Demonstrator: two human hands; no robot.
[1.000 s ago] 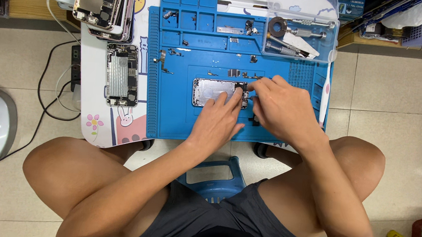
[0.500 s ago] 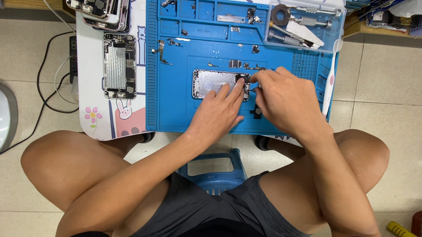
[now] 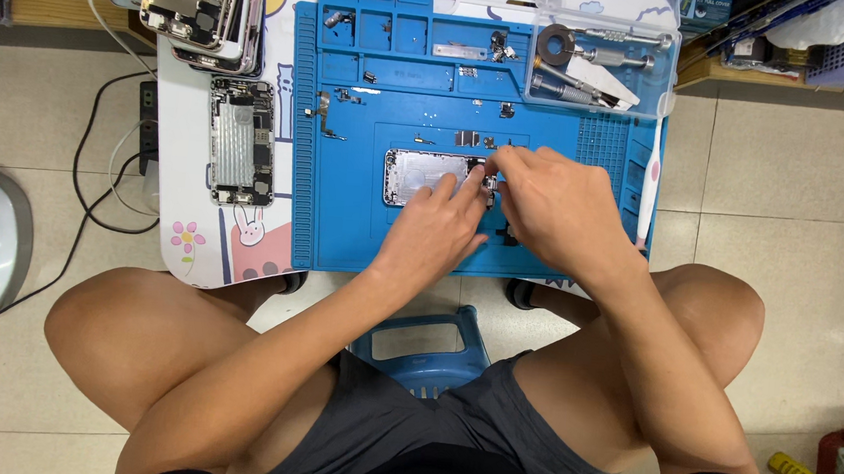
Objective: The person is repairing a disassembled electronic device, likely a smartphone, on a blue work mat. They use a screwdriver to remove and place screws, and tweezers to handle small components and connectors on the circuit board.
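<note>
1. Mid-mat (image 3: 341,241) on the desk, the phone shell (image 3: 425,175) lies long axis left-right.
2. Left hand (image 3: 440,230) presses flat on its right end, fingers together.
3. Right hand (image 3: 555,205) pinches something tiny there; both equally close.

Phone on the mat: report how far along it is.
Done: phone lies opened, small parts set out on the blue mat. In hand: left hand steadies it, right hand works its right end. Left: parts remain off the phone.
</note>
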